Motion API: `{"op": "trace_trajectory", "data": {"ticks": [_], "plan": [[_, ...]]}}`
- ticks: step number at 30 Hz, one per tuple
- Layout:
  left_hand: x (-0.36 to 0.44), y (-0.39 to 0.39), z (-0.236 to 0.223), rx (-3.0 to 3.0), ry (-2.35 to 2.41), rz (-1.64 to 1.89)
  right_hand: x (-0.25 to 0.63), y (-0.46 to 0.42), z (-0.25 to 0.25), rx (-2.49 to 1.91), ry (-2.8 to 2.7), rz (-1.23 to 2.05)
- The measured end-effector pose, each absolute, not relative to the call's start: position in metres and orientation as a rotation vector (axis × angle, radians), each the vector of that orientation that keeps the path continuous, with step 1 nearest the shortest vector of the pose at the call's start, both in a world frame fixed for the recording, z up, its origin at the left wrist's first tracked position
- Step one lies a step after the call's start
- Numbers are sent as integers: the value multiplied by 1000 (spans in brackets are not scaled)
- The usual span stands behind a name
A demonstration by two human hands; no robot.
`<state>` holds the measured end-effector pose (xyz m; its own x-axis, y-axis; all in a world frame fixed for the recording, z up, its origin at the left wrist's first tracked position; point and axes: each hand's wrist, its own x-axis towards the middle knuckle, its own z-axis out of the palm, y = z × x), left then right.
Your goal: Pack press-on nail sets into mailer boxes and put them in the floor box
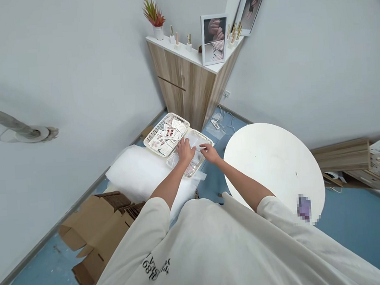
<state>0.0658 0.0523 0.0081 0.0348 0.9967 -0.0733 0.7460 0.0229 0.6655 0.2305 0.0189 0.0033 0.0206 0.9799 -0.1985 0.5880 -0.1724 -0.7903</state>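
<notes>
Cardboard [98, 222]: brown, creased, folded pieces, too overlapped to count.
Wrap [136, 168]: one white, soft-looking, bulging bundle.
Card basket [149, 142]: one, rectangular, perforated pale plastic, heaped with printed cards [170, 132].
Film basket [208, 138]: one, just beside it, holding clear film [194, 138].
Left hand [186, 151]: over the film, fingers slightly spread; cannot tell if gripping.
Right hand [211, 153]: at the film's right side, fingers curled; cannot tell if pinching.
Table [269, 163]: one, smooth, white, round.
</notes>
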Motion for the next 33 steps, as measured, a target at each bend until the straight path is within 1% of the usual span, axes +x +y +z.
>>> {"op": "trace_trajectory", "data": {"ticks": [6, 11, 15, 18, 23, 28, 33], "plan": [[63, 59, 13, 1797, 1814, 516, 232, 20, 5, -1809, -1598, 999], [61, 51, 26, 1806, 1792, 608, 233, 16, 13, -1767, -1520, 955], [74, 34, 38, 1943, 1735, 627, 246, 9, 18, -1730, -1325, 916], [98, 19, 43, 2090, 1617, 604, 267, 0, 19, -1706, -1160, 856], [157, -14, 40, 2275, 1311, 538, 326, -35, 16, -1714, -1052, 789], [220, -60, 29, 2356, 980, 331, 402, -103, 2, -1867, -954, 821], [280, -107, 12, 2369, 698, 208, 470, -179, -9, -1978, -934, 906]]}}
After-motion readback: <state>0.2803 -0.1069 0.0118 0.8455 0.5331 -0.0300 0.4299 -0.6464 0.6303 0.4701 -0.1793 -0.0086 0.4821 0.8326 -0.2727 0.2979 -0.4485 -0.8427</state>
